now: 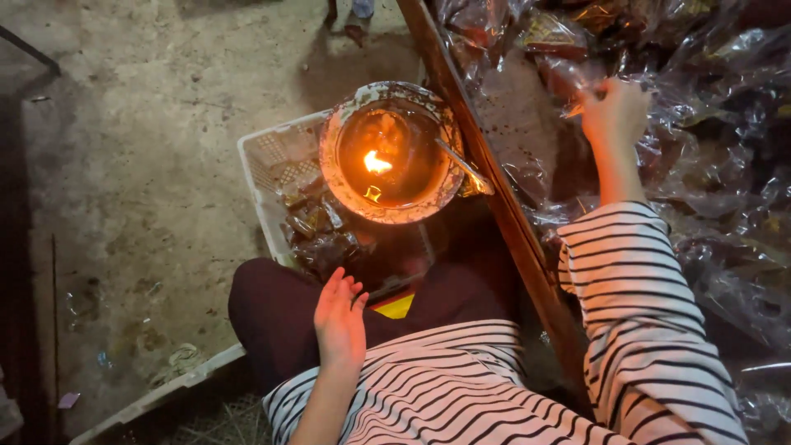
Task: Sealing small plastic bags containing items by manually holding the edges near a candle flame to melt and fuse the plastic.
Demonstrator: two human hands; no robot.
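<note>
My left hand (339, 317) rests flat on my dark trouser leg with its fingers apart and nothing in it. My right hand (615, 111), in a striped sleeve, is stretched out to the right over a heap of clear plastic wrappers (709, 148), its fingers closed around a small wrapped piece (577, 105) that I can barely make out. Between the hands stands a round bowl (387, 152) of dark shiny liquid with a metal spoon (465, 169) leaning in it and a light reflected on the surface.
The bowl sits on a white plastic crate (264, 165) holding several dark wrapped pieces. A wooden edge (486, 165) runs diagonally beside the bowl and borders the wrapper heap. Bare concrete floor (140, 148) lies to the left; another crate rim (156, 391) shows at lower left.
</note>
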